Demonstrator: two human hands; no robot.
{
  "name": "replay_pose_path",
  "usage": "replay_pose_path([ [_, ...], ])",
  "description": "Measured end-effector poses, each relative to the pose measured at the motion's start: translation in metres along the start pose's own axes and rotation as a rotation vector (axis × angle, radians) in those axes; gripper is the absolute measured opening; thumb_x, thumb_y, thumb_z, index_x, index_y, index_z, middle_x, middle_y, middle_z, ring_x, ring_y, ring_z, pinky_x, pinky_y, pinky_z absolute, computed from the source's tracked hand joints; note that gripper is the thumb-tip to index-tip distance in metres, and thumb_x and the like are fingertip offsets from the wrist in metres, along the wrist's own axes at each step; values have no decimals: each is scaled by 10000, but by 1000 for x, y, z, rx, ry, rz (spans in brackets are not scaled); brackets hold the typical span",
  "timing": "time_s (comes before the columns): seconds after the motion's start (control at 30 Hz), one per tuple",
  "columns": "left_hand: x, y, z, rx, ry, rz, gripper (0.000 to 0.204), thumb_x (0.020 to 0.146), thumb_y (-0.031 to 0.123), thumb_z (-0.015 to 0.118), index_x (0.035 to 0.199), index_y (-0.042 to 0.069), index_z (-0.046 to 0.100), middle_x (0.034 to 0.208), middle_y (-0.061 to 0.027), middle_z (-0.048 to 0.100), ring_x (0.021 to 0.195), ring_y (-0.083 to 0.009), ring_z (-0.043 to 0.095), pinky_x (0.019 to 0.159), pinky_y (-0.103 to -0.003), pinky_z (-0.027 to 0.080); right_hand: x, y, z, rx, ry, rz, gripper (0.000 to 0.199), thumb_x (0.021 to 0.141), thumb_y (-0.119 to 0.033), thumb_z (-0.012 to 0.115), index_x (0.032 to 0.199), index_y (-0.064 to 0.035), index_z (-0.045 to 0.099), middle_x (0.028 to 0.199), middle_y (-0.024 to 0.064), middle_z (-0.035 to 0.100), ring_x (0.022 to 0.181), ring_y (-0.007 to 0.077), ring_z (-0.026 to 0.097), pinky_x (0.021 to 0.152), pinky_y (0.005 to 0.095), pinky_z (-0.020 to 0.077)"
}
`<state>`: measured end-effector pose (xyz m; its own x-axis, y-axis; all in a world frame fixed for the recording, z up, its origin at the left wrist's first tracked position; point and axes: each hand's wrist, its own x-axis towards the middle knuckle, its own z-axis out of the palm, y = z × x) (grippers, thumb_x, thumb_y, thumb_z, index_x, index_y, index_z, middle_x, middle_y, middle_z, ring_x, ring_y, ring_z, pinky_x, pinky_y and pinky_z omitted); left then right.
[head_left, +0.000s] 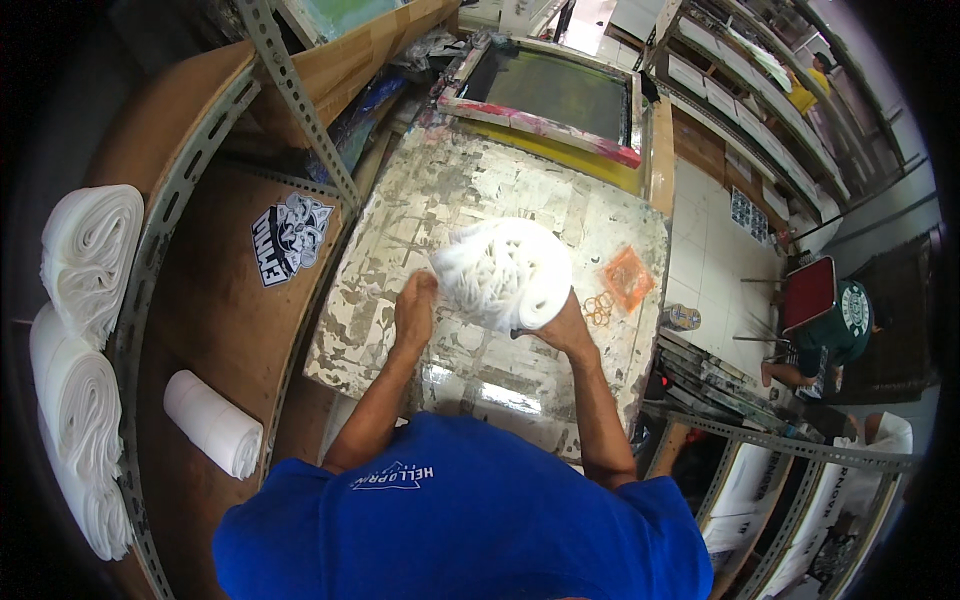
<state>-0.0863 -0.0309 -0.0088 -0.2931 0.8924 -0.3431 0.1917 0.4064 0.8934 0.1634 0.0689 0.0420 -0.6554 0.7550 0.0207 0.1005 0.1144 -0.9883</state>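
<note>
A thick bundle of thin white sheets point(505, 270), rolled up with its layered, crinkled edges showing, is over the worn worktable point(370, 340) in front of me. My left hand point(415, 300) is closed at the bundle's left edge, its fingers curled against it. From the lower right, my right hand point(562, 328) grips the bundle, with most of its fingers hidden behind or under it. Right of the bundle lie several loose rubber bands point(598, 309) beside an orange packet point(628, 279). Whether the sheets are plastic or cloth, I cannot tell.
A paint-stained screen-printing frame point(545, 95) is at the table's far end. On the left shelf point(200, 330) lies another white roll point(213, 425), with more white rolls point(90, 260) farther left. A can point(681, 318) stands off the right edge. A person in green point(850, 325) sits far right.
</note>
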Motion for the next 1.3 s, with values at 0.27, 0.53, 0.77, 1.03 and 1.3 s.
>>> replay_pose_path([
  [0.27, -12, 43, 32, -179, 86, 788, 1608, 376, 527, 987, 1523, -19, 2, 1509, -250, 290, 1407, -366, 325, 1133, -471, 327, 16, 31, 61, 203, 175, -245, 1582, 558, -155, 967, 1490, -110, -311, 1529, 229, 329, 1406, 330, 370, 1189, 457, 268],
  [0.53, 1, 64, 39, -63, 321, 684, 1495, 373, 467, 1002, 1477, -16, 116, 1376, -241, 419, 1308, -367, 448, 1087, -459, 397, 30, 37, 78, -285, 465, -347, 1374, 700, -460, 847, 1489, 121, -118, 1500, 334, 277, 1389, 477, 312, 1141, 568, 239],
  [0.77, 18, 59, 35, -101, 269, 695, 1227, 477, 342, 988, 1407, -22, 275, 1289, -210, 528, 1199, -320, 560, 1018, -425, 460, 28, 23, 80, -478, 509, -232, 1339, 697, -459, 838, 1480, 151, -61, 1510, 389, 181, 1397, 528, 257, 1143, 597, 205],
  [1.03, 21, 54, 31, -122, 268, 715, 1043, 526, 249, 956, 1333, -10, 349, 1230, -197, 581, 1137, -316, 606, 971, -407, 495, -38, 48, 28, -709, 598, -215, 909, 701, -155, 863, 1450, 16, 376, 1355, 242, 481, 1272, 391, 459, 1074, 455, 379],
  [1.3, 11, 63, 28, -187, 242, 701, 1044, 527, 238, 959, 1333, -15, 345, 1202, -191, 615, 1100, -316, 635, 943, -412, 517, -93, 116, -22, -964, 686, 86, 305, 777, -60, 724, 1072, -34, 649, 1035, 162, 622, 975, 354, 582, 827, 429, 475],
])
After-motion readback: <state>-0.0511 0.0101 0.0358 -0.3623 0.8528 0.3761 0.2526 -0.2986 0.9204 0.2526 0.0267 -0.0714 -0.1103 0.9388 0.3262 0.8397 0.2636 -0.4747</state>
